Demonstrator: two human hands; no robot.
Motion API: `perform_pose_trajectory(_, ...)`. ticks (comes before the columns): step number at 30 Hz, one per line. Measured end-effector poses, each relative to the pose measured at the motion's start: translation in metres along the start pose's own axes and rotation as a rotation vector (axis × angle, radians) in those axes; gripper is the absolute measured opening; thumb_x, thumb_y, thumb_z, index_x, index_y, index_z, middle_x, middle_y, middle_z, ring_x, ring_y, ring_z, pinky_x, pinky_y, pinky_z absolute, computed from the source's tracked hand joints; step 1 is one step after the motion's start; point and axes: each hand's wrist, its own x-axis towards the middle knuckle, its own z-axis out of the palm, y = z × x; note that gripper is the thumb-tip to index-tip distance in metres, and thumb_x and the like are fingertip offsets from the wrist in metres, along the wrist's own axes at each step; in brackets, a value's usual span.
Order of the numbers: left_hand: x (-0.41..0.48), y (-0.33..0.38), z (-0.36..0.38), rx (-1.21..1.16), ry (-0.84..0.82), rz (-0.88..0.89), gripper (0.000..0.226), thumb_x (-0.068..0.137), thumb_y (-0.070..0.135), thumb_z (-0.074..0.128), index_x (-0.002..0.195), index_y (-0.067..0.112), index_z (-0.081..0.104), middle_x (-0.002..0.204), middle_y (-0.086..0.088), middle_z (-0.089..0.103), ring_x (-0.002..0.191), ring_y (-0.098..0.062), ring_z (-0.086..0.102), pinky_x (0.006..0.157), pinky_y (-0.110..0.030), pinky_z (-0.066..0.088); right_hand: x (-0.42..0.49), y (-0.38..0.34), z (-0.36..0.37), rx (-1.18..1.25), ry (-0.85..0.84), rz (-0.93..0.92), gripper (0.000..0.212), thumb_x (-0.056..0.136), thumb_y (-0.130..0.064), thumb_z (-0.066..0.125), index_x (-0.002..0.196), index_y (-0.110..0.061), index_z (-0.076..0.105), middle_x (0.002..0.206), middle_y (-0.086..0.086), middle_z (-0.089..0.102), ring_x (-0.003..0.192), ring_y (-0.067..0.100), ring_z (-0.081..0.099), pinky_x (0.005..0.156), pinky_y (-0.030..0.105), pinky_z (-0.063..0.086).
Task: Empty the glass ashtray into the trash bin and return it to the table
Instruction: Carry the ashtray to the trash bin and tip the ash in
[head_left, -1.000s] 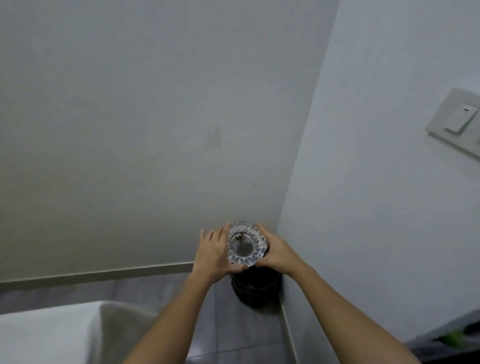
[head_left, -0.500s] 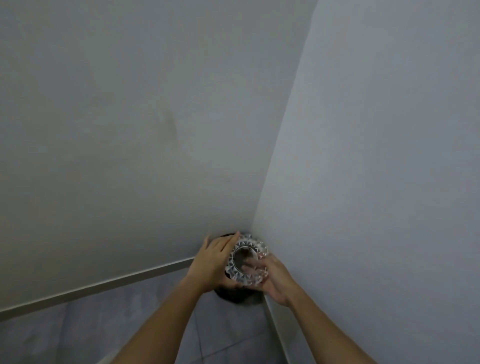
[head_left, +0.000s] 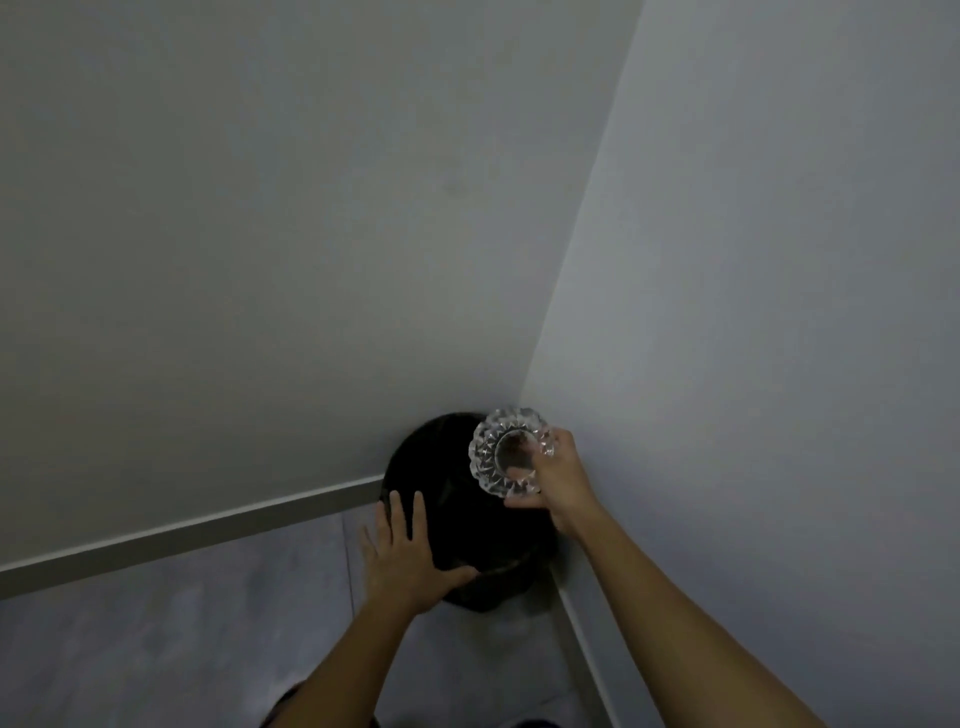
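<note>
The right hand (head_left: 558, 480) grips the glass ashtray (head_left: 510, 451) by its rim at about the 4 o'clock side, fingers closed over the edge and thumb under the lower edge. The ashtray is cut glass with a faceted, scalloped rim. It is tilted so that its round well faces the camera, and a small patch of dark brown residue shows in the upper part of the well. No brand, label or writing can be read on the glass.

The ashtray is held in the air above the trash bin (head_left: 415, 457), over the bin's 1 o'clock portion. The bin is round and black, standing on the floor in the corner where the two walls meet. Its interior is too dark to make out. No marking is readable on it.

The left hand (head_left: 402, 558) is spread flat with fingers extended and slightly apart, holding nothing. It lies over the bin's rim at roughly 8 o'clock, thumb pointing toward the bin's near edge; whether the palm actually touches the rim cannot be told.

The left wall (head_left: 260, 260) is grey-beige, the right wall (head_left: 779, 260) paler grey. A light skirting board (head_left: 182, 535) runs along the foot of both walls. The floor (head_left: 156, 649) is grey tile with a visible joint line.
</note>
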Motion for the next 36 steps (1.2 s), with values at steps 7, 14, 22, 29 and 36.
perform_pose_trajectory(7,0.073,-0.034,0.097,-0.016,0.050,-0.001,0.138,0.062,0.084,0.056,0.150,0.009,-0.019,0.150,-0.033,-0.028,0.142,-0.045,-0.022,0.117,-0.055,-0.005,0.097,0.095,0.013,-0.540,0.130,-0.405,0.050,0.082,0.005,0.050,0.116,-0.031,0.046,0.114,0.011,0.064,0.096,0.035,0.065,0.069,0.055,0.059)
perform_pose_trajectory(14,0.082,-0.036,0.098,0.034,0.058,-0.044,0.149,0.053,0.091,0.051,0.148,-0.001,-0.017,0.153,-0.029,-0.027,0.142,-0.040,-0.026,0.115,-0.057,-0.009,0.107,0.107,0.016,-0.800,0.184,-0.711,0.054,0.080,0.008,0.039,0.124,-0.023,0.047,0.117,0.016,0.066,0.103,0.034,0.063,0.089,0.041,0.052)
perform_pose_trajectory(22,0.078,-0.036,0.102,-0.015,0.103,-0.043,0.150,0.051,0.092,0.052,0.149,0.001,-0.016,0.156,-0.023,-0.025,0.144,-0.036,-0.024,0.116,-0.054,-0.009,0.097,0.129,0.003,-0.999,0.259,-1.105,0.051,0.078,0.012,0.048,0.126,-0.002,0.054,0.117,0.022,0.066,0.096,0.040,0.065,0.081,0.047,0.057)
perform_pose_trajectory(29,0.075,-0.032,0.098,-0.002,0.077,-0.080,0.150,0.051,0.092,0.051,0.149,0.001,-0.015,0.156,-0.022,-0.025,0.144,-0.035,-0.023,0.116,-0.054,-0.008,0.092,0.114,-0.003,-1.145,0.335,-1.298,0.046,0.072,0.008,0.058,0.116,-0.003,0.060,0.099,0.014,0.072,0.081,0.033,0.069,0.064,0.034,0.058)
perform_pose_trajectory(36,0.074,-0.032,0.097,0.003,0.079,-0.081,0.150,0.051,0.093,0.050,0.149,0.001,-0.015,0.156,-0.022,-0.024,0.145,-0.034,-0.023,0.117,-0.053,-0.008,0.085,0.132,-0.011,-1.405,0.309,-1.317,0.040,0.079,-0.008,0.040,0.111,-0.005,0.064,0.093,0.011,0.073,0.070,0.029,0.069,0.044,0.032,0.054)
